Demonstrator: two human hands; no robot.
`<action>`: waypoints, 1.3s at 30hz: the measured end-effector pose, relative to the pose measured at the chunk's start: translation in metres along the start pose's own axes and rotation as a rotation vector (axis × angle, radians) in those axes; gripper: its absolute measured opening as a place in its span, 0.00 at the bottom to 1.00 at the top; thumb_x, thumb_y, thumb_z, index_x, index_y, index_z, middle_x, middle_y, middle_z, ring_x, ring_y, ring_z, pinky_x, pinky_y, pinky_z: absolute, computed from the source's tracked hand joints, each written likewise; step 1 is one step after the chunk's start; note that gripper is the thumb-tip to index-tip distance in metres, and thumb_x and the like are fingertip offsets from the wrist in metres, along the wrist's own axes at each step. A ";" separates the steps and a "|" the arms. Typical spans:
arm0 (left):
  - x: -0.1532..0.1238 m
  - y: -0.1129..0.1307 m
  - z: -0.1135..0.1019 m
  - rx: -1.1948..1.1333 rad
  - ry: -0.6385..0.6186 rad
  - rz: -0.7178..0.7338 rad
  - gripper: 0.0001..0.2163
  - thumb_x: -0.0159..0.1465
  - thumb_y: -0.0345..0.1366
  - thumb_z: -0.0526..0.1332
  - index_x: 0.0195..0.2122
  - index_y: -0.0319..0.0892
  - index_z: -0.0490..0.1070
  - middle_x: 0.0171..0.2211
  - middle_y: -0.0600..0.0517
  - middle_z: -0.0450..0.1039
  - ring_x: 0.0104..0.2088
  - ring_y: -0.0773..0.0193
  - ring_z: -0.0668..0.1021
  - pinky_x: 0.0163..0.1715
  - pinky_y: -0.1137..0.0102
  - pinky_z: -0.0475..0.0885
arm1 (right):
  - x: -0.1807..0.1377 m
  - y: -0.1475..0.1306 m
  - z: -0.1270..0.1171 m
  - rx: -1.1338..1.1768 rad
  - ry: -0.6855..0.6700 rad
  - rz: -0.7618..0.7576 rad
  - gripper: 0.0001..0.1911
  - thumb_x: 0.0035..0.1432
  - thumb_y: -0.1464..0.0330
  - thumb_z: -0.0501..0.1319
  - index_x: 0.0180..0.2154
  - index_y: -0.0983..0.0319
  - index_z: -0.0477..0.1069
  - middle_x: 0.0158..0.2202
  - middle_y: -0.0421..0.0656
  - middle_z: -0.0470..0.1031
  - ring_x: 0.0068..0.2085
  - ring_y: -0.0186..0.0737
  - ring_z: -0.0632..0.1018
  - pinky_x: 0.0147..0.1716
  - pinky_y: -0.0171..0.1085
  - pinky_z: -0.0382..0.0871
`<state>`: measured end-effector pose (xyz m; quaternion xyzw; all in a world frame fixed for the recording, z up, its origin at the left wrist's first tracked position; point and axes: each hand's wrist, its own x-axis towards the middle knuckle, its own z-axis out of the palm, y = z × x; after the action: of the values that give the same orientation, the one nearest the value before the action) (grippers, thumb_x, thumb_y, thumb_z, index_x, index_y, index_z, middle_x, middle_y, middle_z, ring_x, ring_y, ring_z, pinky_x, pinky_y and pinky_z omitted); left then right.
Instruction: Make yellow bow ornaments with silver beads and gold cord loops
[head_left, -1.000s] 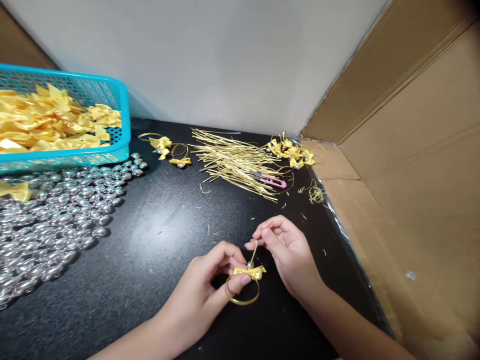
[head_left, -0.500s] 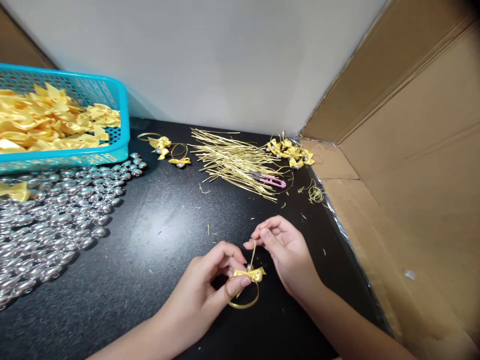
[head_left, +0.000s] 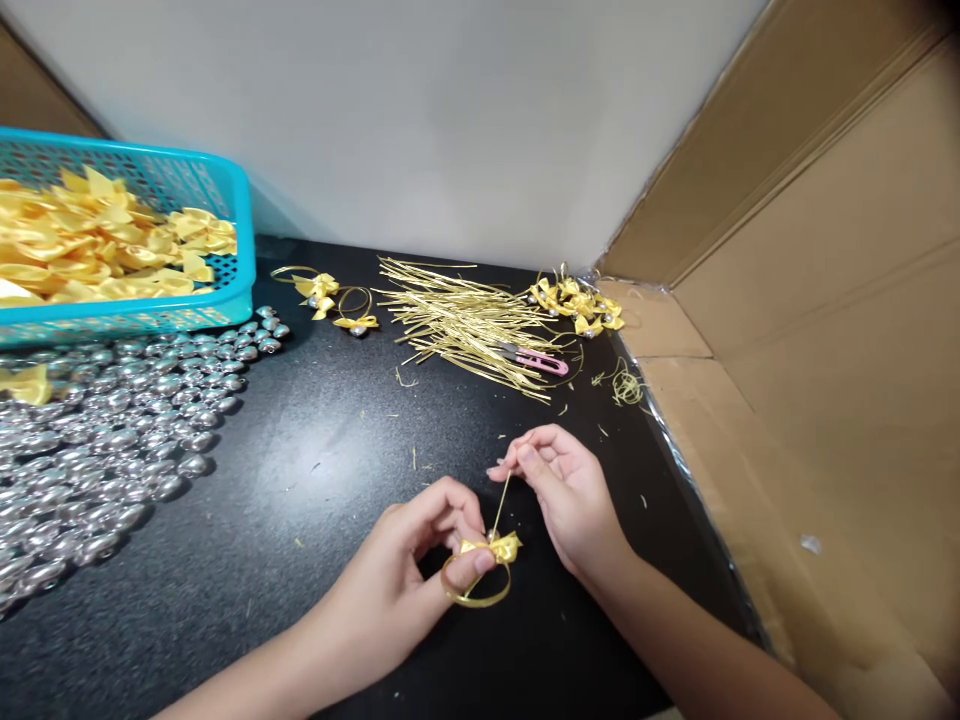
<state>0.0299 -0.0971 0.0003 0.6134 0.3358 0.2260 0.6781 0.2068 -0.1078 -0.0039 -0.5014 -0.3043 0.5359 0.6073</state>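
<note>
1. Holding yellow bow (head_left: 506,547) between thumb and fingers: left hand (head_left: 409,565), grip clenched on it. Bow is just above worktop (head_left: 337,570), front centre.
2. Gold ring (head_left: 484,602) at the bow, looping below it toward the wearer. Silver bead (head_left: 492,536) just behind the bow, partly hidden.
3. Right hand (head_left: 574,490): grip pinching upper end of gold strand (head_left: 503,500), which runs straight down to the bow.
4. Beyond the hands: pile of gold strips (head_left: 465,320), pink-handled snips (head_left: 544,362) lying on its right part.
5. Right of pile: cluster of bow pieces (head_left: 577,300); thread tangle (head_left: 627,386) nearer.
6. Left of pile: two ringed bows (head_left: 337,305).
7. Far left: blue basket (head_left: 244,240) of yellow bows (head_left: 97,240); silver beads (head_left: 112,450) spread in front, loose bow (head_left: 30,385) on them.
8. Cardboard (head_left: 825,300) along right side.
</note>
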 end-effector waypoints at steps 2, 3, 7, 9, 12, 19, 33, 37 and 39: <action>0.000 -0.001 0.000 0.005 -0.023 -0.002 0.09 0.64 0.40 0.61 0.32 0.43 0.64 0.27 0.55 0.67 0.29 0.66 0.70 0.29 0.73 0.65 | 0.004 0.000 0.000 0.003 0.046 -0.006 0.12 0.51 0.61 0.70 0.29 0.61 0.71 0.26 0.37 0.75 0.29 0.35 0.80 0.36 0.36 0.74; -0.001 -0.001 0.000 0.000 -0.028 -0.001 0.09 0.64 0.40 0.61 0.32 0.43 0.64 0.27 0.55 0.67 0.29 0.66 0.70 0.29 0.73 0.65 | 0.006 -0.001 0.000 0.005 0.057 -0.007 0.13 0.50 0.61 0.70 0.29 0.62 0.71 0.26 0.36 0.75 0.29 0.35 0.80 0.36 0.36 0.74; 0.000 -0.001 0.000 -0.054 0.016 0.007 0.09 0.64 0.40 0.61 0.33 0.43 0.63 0.27 0.56 0.67 0.29 0.67 0.70 0.29 0.73 0.65 | 0.009 -0.002 0.002 0.026 0.009 0.033 0.14 0.48 0.61 0.71 0.29 0.62 0.71 0.26 0.36 0.75 0.29 0.35 0.81 0.36 0.35 0.73; 0.000 -0.001 -0.001 -0.062 0.047 0.011 0.09 0.63 0.39 0.62 0.32 0.42 0.63 0.27 0.55 0.68 0.29 0.67 0.70 0.29 0.74 0.66 | 0.008 -0.003 0.004 0.060 -0.024 0.078 0.14 0.48 0.61 0.71 0.29 0.62 0.70 0.26 0.36 0.76 0.30 0.35 0.81 0.37 0.35 0.73; 0.000 0.001 -0.002 -0.060 0.065 0.020 0.08 0.63 0.38 0.62 0.33 0.42 0.64 0.27 0.56 0.69 0.29 0.68 0.71 0.30 0.74 0.66 | 0.004 -0.005 0.005 0.132 -0.072 0.135 0.14 0.48 0.62 0.71 0.29 0.62 0.69 0.29 0.37 0.79 0.32 0.35 0.82 0.40 0.35 0.72; 0.001 0.003 -0.003 -0.044 0.056 0.003 0.07 0.61 0.35 0.64 0.36 0.42 0.67 0.30 0.54 0.73 0.31 0.66 0.75 0.34 0.73 0.70 | 0.003 -0.009 0.001 0.170 -0.098 0.160 0.13 0.51 0.62 0.70 0.30 0.61 0.68 0.30 0.38 0.79 0.33 0.36 0.82 0.40 0.36 0.72; -0.001 0.005 -0.003 0.149 0.084 0.097 0.03 0.63 0.32 0.58 0.32 0.42 0.68 0.26 0.56 0.72 0.27 0.68 0.74 0.29 0.76 0.69 | -0.006 -0.019 -0.001 0.330 -0.268 0.170 0.08 0.58 0.67 0.66 0.31 0.61 0.68 0.27 0.35 0.78 0.25 0.29 0.80 0.34 0.32 0.74; -0.002 0.003 -0.003 0.207 0.105 0.130 0.05 0.63 0.31 0.57 0.30 0.42 0.68 0.24 0.56 0.72 0.25 0.69 0.74 0.28 0.76 0.69 | -0.012 -0.025 -0.001 0.385 -0.391 0.181 0.06 0.61 0.68 0.64 0.32 0.62 0.69 0.28 0.35 0.78 0.22 0.26 0.78 0.31 0.30 0.74; -0.002 0.003 -0.003 0.216 0.127 0.139 0.05 0.63 0.31 0.57 0.29 0.42 0.68 0.23 0.56 0.72 0.25 0.69 0.74 0.27 0.76 0.69 | -0.014 -0.026 -0.001 0.408 -0.440 0.192 0.05 0.61 0.68 0.64 0.33 0.62 0.69 0.28 0.36 0.78 0.23 0.26 0.79 0.27 0.27 0.72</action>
<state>0.0267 -0.0964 0.0037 0.6890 0.3569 0.2737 0.5683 0.2136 -0.1200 0.0229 -0.2676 -0.2656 0.7365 0.5617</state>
